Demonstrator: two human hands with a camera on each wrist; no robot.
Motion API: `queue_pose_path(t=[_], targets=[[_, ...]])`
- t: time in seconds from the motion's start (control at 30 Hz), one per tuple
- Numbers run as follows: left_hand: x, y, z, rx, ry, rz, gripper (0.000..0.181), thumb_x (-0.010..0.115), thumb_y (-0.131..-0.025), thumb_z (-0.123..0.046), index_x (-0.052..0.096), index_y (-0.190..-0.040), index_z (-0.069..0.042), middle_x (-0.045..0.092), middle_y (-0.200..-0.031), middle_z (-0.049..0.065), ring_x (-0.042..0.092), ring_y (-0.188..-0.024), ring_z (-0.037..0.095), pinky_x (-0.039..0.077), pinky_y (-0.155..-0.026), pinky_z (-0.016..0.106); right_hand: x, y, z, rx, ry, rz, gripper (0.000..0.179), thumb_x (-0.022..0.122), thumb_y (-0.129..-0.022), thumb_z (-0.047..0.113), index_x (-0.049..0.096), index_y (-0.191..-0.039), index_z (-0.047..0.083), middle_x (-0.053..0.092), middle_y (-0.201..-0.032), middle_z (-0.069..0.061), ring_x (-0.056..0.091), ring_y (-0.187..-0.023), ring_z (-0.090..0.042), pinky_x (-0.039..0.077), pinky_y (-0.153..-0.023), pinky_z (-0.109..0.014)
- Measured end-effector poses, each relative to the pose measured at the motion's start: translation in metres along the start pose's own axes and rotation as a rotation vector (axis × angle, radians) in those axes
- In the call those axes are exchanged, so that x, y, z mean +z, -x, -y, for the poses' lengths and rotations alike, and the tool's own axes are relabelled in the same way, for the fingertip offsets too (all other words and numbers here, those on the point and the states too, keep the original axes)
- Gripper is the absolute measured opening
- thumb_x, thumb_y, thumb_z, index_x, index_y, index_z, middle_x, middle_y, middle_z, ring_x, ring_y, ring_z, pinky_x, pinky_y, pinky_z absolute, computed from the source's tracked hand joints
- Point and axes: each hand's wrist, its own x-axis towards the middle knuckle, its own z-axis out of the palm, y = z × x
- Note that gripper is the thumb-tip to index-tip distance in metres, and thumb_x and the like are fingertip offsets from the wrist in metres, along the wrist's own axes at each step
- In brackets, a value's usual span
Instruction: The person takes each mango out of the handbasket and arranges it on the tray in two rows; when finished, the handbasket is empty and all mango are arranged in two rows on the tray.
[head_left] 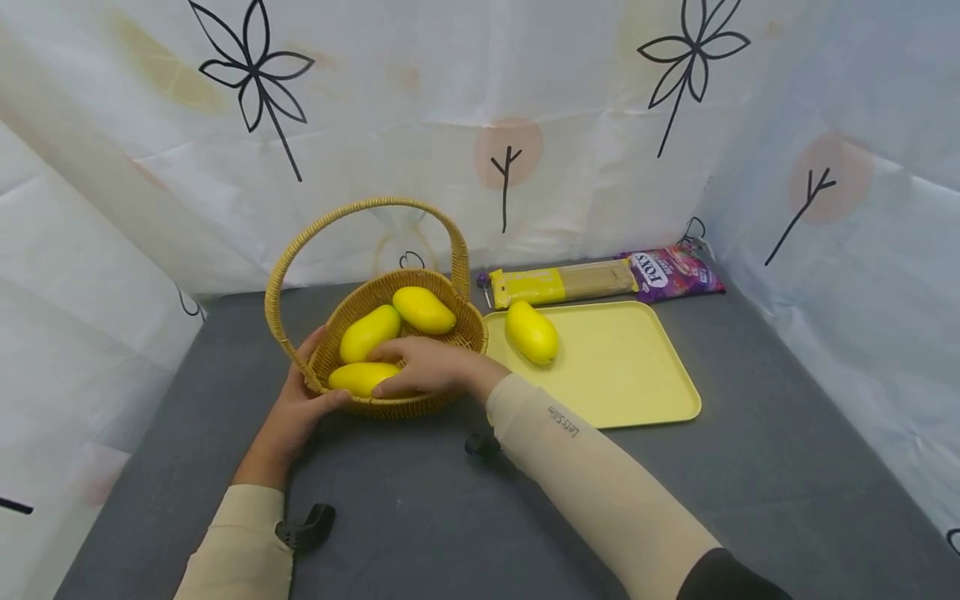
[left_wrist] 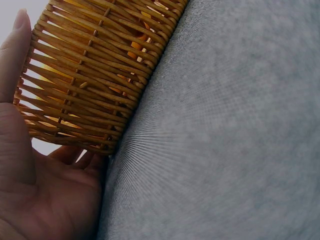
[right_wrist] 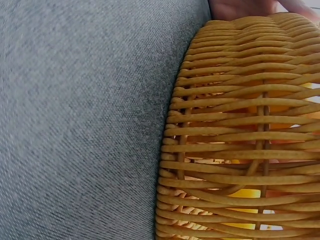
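4 yellow mangoes are in view, and 3 of them lie inside a wicker basket [head_left: 405, 407] between the person's 2 hands. The right hand [head_left: 431, 367] reaches over the basket's rim, its thumb and fingers curved about the end of the near mango [head_left: 356, 378], holding it from above. Just ahead of those fingertips, on the side toward the left hand, sits the second mango [head_left: 370, 333]; the third mango [head_left: 423, 310] lies farther beyond the right hand, near the far wall. The left hand [head_left: 300, 408] grips the basket from its own side, thumb by the near rim, fingers around the outside; the left wrist view shows its palm close to the woven wall. The tall handle [head_left: 279, 287] arches up beyond both hands.

To the right of the right hand, a pale yellow tray [head_left: 622, 367] rests on the grey tabletop [head_left: 420, 517], bearing the fourth mango [head_left: 532, 333] by its nearer edge. Beyond the tray from that hand lie a noodle packet [head_left: 562, 283] and a purple bag [head_left: 675, 272], end to end. Farthest from both hands hangs a white cloth [head_left: 420, 108] with line-drawn plants.
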Motion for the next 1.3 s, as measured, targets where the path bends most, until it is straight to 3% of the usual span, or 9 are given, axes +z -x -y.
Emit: queue_pose_path(t=[0.4, 0.63, 0.9, 1.1, 1.3], targets=[[-0.002, 0.0, 0.003, -0.011, -0.019, 0.003, 0.097, 0.068, -0.104, 0.007, 0.014, -0.177, -0.027, 0.007, -0.179, 0.011, 0.029, -0.151, 0.022, 0.04, -0.108, 0.02, 0.0, 0.003, 0.001, -0.003, -0.02, -0.051, 0.071, 0.078, -0.102, 0.039, 0.052, -0.163, 0.013, 0.052, -0.162, 0.001, 0.047, -0.14, -0.009, 0.035, -0.116, -0.03], [-0.003, 0.001, 0.004, -0.007, -0.021, 0.004, 0.097, 0.066, -0.104, 0.009, 0.015, -0.177, -0.028, 0.012, -0.177, 0.012, 0.036, -0.145, 0.02, 0.041, -0.108, 0.022, 0.003, 0.006, 0.006, 0.006, 0.018, -0.209, 0.077, 0.082, -0.1, 0.038, 0.049, -0.164, 0.01, 0.048, -0.165, -0.006, 0.044, -0.145, -0.015, 0.035, -0.116, -0.03], [-0.002, -0.001, 0.004, 0.012, -0.012, 0.009, 0.096, 0.066, -0.103, 0.011, 0.018, -0.176, -0.027, 0.026, -0.172, 0.008, 0.039, -0.143, 0.024, 0.043, -0.108, 0.025, 0.007, 0.022, 0.011, -0.07, 0.003, -0.428, 0.075, 0.084, -0.099, 0.029, 0.051, -0.163, 0.008, 0.052, -0.156, -0.011, 0.05, -0.133, -0.021, 0.043, -0.106, -0.033], [-0.001, -0.001, 0.005, -0.014, -0.008, -0.002, 0.097, 0.068, -0.103, 0.01, 0.016, -0.176, -0.026, 0.019, -0.175, 0.013, 0.036, -0.146, 0.023, 0.042, -0.108, 0.023, 0.01, 0.041, 0.006, -0.134, -0.052, -0.548, 0.076, 0.087, -0.097, 0.027, 0.053, -0.162, 0.008, 0.054, -0.155, -0.009, 0.052, -0.134, -0.019, 0.045, -0.106, -0.033], [-0.001, -0.001, 0.004, -0.009, -0.008, -0.016, 0.1, 0.074, -0.101, 0.005, 0.017, -0.176, -0.026, 0.013, -0.178, 0.014, 0.033, -0.149, 0.023, 0.039, -0.109, 0.021, 0.01, 0.063, -0.003, -0.145, -0.118, -0.618, 0.072, 0.088, -0.096, 0.025, 0.056, -0.159, 0.008, 0.056, -0.15, -0.007, 0.054, -0.125, -0.019, 0.052, -0.098, -0.032]])
